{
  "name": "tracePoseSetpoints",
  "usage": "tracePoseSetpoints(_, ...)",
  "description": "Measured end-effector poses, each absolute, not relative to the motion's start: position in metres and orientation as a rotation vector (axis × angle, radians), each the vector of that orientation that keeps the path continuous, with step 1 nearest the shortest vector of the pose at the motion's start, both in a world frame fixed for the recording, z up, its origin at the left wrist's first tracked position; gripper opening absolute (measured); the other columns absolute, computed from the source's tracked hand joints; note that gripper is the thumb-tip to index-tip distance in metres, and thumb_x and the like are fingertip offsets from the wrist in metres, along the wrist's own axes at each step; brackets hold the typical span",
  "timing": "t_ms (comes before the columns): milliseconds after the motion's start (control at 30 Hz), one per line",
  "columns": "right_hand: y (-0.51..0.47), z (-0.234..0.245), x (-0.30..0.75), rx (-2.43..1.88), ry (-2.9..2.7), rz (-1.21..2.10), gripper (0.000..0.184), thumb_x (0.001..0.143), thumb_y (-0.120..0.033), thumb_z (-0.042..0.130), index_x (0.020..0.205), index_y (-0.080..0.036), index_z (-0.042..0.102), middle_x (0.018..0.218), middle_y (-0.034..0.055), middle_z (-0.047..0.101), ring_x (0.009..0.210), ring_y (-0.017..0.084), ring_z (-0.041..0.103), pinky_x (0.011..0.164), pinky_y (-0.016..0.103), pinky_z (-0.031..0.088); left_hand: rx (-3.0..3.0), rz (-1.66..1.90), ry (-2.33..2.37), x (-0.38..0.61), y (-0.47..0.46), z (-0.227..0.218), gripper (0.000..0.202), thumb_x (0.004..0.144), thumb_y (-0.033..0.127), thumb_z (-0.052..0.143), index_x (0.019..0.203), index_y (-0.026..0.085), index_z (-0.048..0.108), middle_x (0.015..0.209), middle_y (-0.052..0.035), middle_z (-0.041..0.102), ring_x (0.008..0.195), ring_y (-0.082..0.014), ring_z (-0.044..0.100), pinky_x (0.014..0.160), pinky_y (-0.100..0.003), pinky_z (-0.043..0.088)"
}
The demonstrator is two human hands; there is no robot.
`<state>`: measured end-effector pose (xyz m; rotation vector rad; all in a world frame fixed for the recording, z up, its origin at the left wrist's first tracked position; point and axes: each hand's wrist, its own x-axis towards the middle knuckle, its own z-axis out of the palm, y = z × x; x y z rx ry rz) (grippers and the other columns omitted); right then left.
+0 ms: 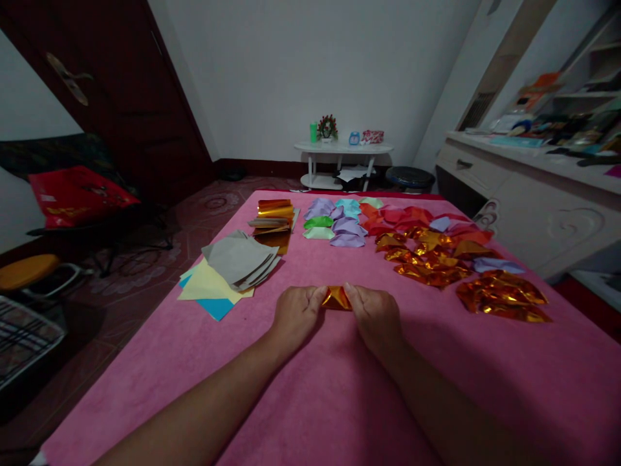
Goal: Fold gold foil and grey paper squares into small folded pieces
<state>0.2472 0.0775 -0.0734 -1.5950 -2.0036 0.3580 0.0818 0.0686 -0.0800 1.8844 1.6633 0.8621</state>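
A small folded piece of gold foil paper [336,299] is gripped between my two hands over the middle of the pink cloth [310,362]. My left hand [297,312] pinches its left end, thumb on top. The right end is pinched by my right hand [377,316] in the same way. The fingers under the paper are hidden. To the right lie folded gold foil pieces [502,296], with more gold folded shapes [429,255] behind them. Left of my hands rest loose grey sheets [237,257] on top of yellow paper [206,283] and blue paper [217,307].
A stack of gold sheets [275,210] stands at the back left. Folded purple papers [348,233], green ones [318,222] and red ones [402,217] line the far side. Beyond are a white side table [339,147], a black stool [410,176] and a white cabinet [524,194].
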Motion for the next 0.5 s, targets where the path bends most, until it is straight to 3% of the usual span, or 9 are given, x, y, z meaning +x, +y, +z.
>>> tracePoseSetpoints(167,0.078,-0.075,0.248,-1.603,-1.959,0.383,0.048,0.095,-0.04,0.033,0.061,-0.019,0.06,0.056,0.0018,0.061,0.051,0.013,0.051,0.053,0.026,0.026,1.887,0.846,1.681,0.082,0.068,-0.079,0.059,0.093,0.049,0.028,0.051,0.015,0.051,0.049,-0.0002,0.045,0.048,-0.0108,0.038,0.05,-0.024,0.02)
tracePoseSetpoints(333,0.081,-0.076,0.249,-1.623,-1.961,0.327,0.04,0.094,-0.036,0.035,0.068,-0.019,0.06,0.064,0.0028,0.063,0.058,0.014,0.054,0.056,0.026,0.028,1.94,0.851,1.68,0.083,0.066,-0.071,0.05,0.096,0.043,0.026,0.075,0.016,0.064,0.069,-0.0034,0.065,0.061,-0.0139,0.055,0.058,-0.023,0.032)
tracePoseSetpoints(500,0.085,-0.075,0.257,-1.488,-1.947,0.374,0.032,0.093,-0.028,0.036,0.079,-0.018,0.063,0.077,0.0051,0.068,0.066,0.016,0.059,0.062,0.025,0.036,1.958,0.835,1.656,0.083,0.064,-0.067,0.046,0.095,0.045,0.031,0.087,0.018,0.068,0.077,-0.0039,0.068,0.067,-0.0156,0.059,0.061,-0.024,0.036)
